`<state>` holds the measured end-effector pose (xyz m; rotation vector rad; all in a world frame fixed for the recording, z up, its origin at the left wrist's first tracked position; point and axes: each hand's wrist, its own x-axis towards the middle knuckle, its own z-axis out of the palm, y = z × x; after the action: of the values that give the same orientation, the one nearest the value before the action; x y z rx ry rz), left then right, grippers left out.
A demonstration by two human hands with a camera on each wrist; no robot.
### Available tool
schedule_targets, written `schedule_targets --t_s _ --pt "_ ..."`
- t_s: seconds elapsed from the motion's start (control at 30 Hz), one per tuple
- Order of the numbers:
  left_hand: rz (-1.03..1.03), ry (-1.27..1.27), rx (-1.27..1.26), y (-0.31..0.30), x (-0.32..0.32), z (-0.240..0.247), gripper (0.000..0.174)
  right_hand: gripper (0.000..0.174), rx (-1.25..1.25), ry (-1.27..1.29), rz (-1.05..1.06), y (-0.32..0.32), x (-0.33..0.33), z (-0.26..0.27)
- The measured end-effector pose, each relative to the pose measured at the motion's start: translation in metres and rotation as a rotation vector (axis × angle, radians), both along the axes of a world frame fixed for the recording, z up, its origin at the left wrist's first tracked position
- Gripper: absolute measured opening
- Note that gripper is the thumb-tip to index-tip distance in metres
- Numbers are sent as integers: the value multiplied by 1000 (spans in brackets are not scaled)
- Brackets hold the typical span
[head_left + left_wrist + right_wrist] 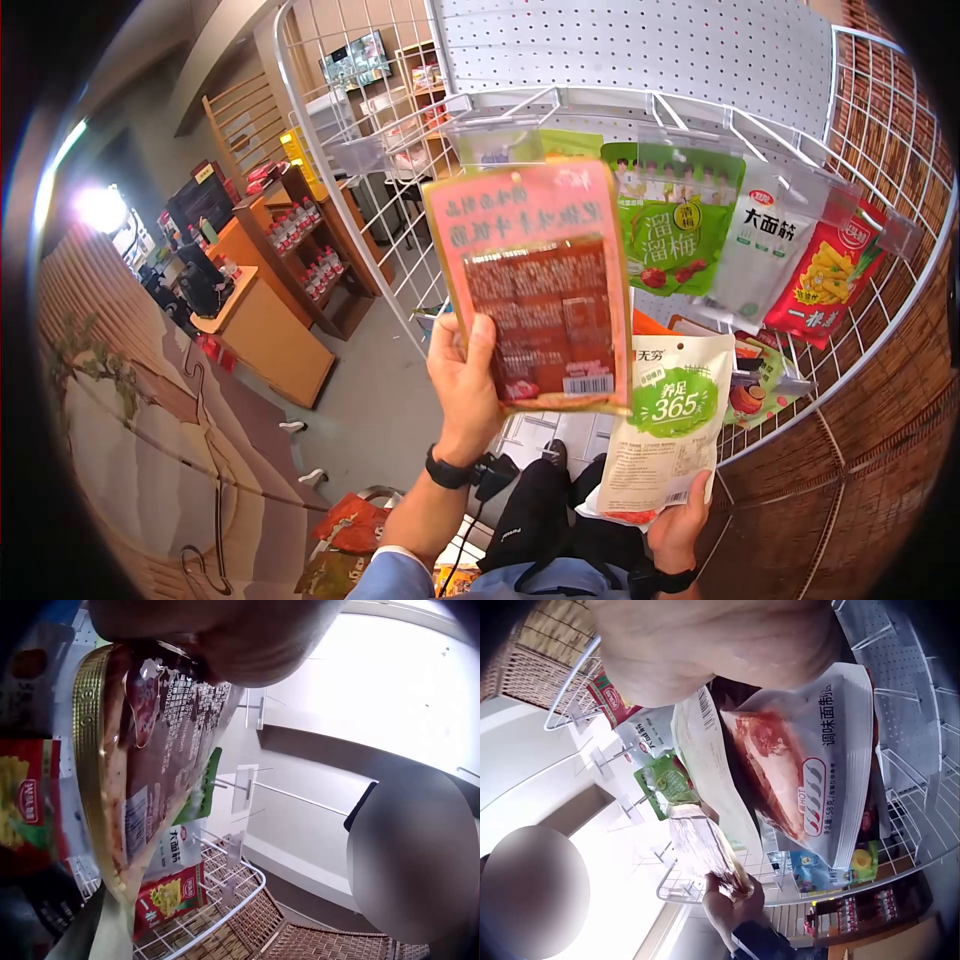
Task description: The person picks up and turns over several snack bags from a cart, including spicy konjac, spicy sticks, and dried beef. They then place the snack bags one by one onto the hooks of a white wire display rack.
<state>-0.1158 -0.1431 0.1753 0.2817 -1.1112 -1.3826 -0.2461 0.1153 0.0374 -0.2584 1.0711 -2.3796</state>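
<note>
— What have the hands got?

— The left hand (465, 375) is curled round the lower left corner of a pink-red flat plastic snack packet (535, 290), thumb across its printed back, holding it upright at 12 o'clock from the wrist. The right hand (680, 525), at 4 o'clock from the left, grips the bottom edge of a white plastic pouch with a green round label (665, 420). The right wrist view shows a second white pouch with a red picture (802, 750) pressed behind it in the same grip.

— Where do the packets sit against the display?

— The pink-red one is raised in front of the white wire display rack (330, 170), covering its middle pegs; whether it touches a peg I cannot tell. The white pouch hangs lower, at 5 o'clock from it.

— What might go wrong?

— I'd judge the right hand's load the weak point: two slick pouches pinched by one edge (a thin grip) could slide apart and drop to the floor. The tall packet, held at one corner, could also fold or snag a peg.

— And what holds what?

— At 2 o'clock the pegs carry a green hanging packet (680, 220), a white hanging packet (760, 250) and a red hanging packet (825, 275). The rack's lower wire basket (850, 340) holds orange and green packets, partly hidden. Beyond it at 4 o'clock is a woven cane wall (860, 440).
</note>
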Motion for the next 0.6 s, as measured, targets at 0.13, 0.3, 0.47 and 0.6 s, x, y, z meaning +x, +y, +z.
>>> schedule_targets --t_s 0.13,0.3,0.47,0.6 --pt "-56 90 26 -20 -1 21 12 57 -5 17 -15 0 3 0" --pt "-85 83 47 -31 -6 23 13 57 -8 -22 -13 1 2 1" --pt "-114 59 94 -33 -10 18 15 56 -12 -14 16 0 4 -2" --pt "-111 60 106 -32 -10 19 15 55 -3 -40 15 0 6 -3"
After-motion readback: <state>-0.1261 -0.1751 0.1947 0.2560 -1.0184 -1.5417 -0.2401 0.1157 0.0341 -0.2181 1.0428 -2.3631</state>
